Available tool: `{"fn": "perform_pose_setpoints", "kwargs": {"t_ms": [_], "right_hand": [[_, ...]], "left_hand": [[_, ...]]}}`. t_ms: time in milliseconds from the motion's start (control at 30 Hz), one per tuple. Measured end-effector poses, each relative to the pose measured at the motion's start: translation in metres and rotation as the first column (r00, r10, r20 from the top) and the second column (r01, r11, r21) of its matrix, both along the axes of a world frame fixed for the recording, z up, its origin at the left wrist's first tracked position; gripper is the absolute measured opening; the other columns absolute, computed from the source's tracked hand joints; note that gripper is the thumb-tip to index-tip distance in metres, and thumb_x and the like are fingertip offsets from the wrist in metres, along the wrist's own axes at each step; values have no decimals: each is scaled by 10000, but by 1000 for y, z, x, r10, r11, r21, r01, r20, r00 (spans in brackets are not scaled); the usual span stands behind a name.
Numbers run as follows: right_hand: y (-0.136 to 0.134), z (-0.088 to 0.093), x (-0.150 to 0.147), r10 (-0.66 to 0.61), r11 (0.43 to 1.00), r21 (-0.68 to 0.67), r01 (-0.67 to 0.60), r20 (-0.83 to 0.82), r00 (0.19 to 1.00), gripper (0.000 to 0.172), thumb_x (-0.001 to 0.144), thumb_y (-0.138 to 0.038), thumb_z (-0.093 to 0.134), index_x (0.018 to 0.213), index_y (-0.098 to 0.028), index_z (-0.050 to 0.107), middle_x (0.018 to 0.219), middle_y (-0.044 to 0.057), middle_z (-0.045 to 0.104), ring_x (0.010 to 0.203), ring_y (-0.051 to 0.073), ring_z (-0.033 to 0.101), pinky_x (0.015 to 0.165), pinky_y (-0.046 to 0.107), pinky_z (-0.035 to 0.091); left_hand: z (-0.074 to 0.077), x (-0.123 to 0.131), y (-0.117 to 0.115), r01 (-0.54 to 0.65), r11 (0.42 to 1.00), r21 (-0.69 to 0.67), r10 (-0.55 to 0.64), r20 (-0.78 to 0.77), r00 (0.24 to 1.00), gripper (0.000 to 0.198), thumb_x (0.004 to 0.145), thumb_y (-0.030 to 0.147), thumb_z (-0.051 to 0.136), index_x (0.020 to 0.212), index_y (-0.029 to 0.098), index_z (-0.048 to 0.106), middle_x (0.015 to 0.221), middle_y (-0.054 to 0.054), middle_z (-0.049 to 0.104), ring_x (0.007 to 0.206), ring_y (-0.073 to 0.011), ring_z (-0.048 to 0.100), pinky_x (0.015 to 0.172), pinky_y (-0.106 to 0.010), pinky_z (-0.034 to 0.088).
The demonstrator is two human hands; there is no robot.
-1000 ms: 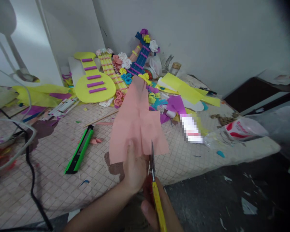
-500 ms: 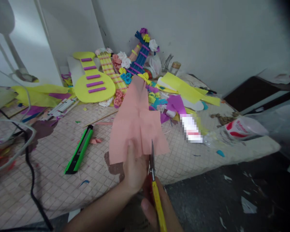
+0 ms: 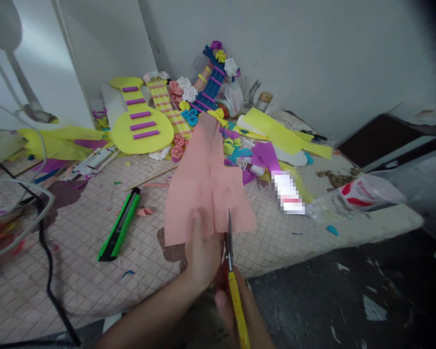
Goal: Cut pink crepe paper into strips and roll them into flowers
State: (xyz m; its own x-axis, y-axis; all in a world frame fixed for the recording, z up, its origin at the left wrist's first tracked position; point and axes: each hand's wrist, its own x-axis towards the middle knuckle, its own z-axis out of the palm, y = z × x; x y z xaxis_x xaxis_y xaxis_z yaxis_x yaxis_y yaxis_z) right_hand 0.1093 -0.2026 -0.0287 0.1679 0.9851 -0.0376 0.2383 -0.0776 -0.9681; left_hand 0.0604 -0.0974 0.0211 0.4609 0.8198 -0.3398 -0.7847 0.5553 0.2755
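1. The left hand (image 3: pixel 202 261) pinches the near edge of the pink paper (image 3: pixel 191 194), its thumb flat on top and pointing away; the other fingers are mostly hidden, so their spread cannot be told.
2. The right hand (image 3: pixel 249 310) is closed around the yellow handle of the scissors (image 3: pixel 234 286), thumb on the handle's left side.
3. The blades rise just right of the left fingers, tip over the paper's near part; whether they bite into it cannot be told.
4. The paper stretches forward from the left fingers, narrowing at its far end, with a crease ahead of the thumb and a wider flap to the right.
5. Left of the left fingers, well apart, the green knife (image 3: pixel 120 228) lies slantwise on the table (image 3: pixel 148 295).
6. Farther left of the fingers, the black cable (image 3: pixel 50 271) runs down past the table's near edge.
7. Beyond the fingers, to the left, is the yellow guitar (image 3: pixel 125 135) with purple bars; straight beyond them, past the paper's far end, the blue neck (image 3: pixel 218 77) leans.
8. Ahead and right of the fingers lie purple paper (image 3: pixel 264 156) and yellow paper (image 3: pixel 272 128).
9. Well to the fingers' right, the cup (image 3: pixel 365 191) lies on its side.
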Motion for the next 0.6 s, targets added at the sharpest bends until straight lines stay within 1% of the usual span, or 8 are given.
{"fn": "perform_pose_setpoints", "kwargs": {"t_ms": [67,133,200,333,433,533,600], "right_hand": [[1,1,-3,-20,1000,-5,20,-36,999,515,832,-589,385,1184,-223,467,968,86,635,904,237,612,780,350,508],[2,1,-4,-36,999,-10,35,-73,997,522,834,-582,386,1182,-202,467,1042,104,628,978,243,595,822,345,490],[3,1,-5,-34,999,-13,33,-83,996,519,835,-577,389,1171,-191,472,1062,110,629,1002,240,590,835,333,483],[3,2,-4,-24,1000,-20,23,-56,998,518,830,-589,392,1136,-183,492,1041,111,645,953,232,614,818,321,493],[2,3,-5,-48,998,-40,46,-57,997,510,838,-576,390,1158,-192,489,1088,111,631,1017,238,590,869,330,479],[-1,2,-5,-70,995,-72,64,-77,995,497,834,-575,404,1162,-217,505,1143,101,609,1091,244,547,926,339,451],[-3,1,-3,-67,994,-90,59,-100,993,473,835,-561,418,1170,-239,509,1163,86,602,1109,239,535,943,341,441]], "left_hand": [[-2,0,-1,-19,999,25,19,-13,1000,552,766,596,431,1046,174,652,1060,-97,672,1238,-275,427,1043,-406,316],[-3,-1,-1,-45,998,41,46,-25,999,523,782,571,435,1087,195,634,1061,-83,674,1242,-264,425,1043,-396,318],[-3,-1,-2,-57,997,47,59,-32,998,518,793,561,425,1099,195,628,1050,-84,678,1237,-262,431,1037,-394,324],[1,-1,-1,-73,996,49,75,-38,996,493,841,524,355,1057,191,647,996,-87,695,1207,-254,468,1022,-405,338],[3,-2,-1,-88,996,32,90,-49,995,464,846,507,364,1003,194,669,982,-83,700,1197,-250,479,1022,-393,339],[3,-2,0,-81,996,24,82,-49,995,466,829,521,397,1005,186,669,1009,-89,693,1199,-249,477,1033,-384,331],[3,-1,0,-97,995,20,98,-53,994,468,824,527,407,1014,186,663,1030,-90,686,1203,-244,474,1040,-386,325]]}}
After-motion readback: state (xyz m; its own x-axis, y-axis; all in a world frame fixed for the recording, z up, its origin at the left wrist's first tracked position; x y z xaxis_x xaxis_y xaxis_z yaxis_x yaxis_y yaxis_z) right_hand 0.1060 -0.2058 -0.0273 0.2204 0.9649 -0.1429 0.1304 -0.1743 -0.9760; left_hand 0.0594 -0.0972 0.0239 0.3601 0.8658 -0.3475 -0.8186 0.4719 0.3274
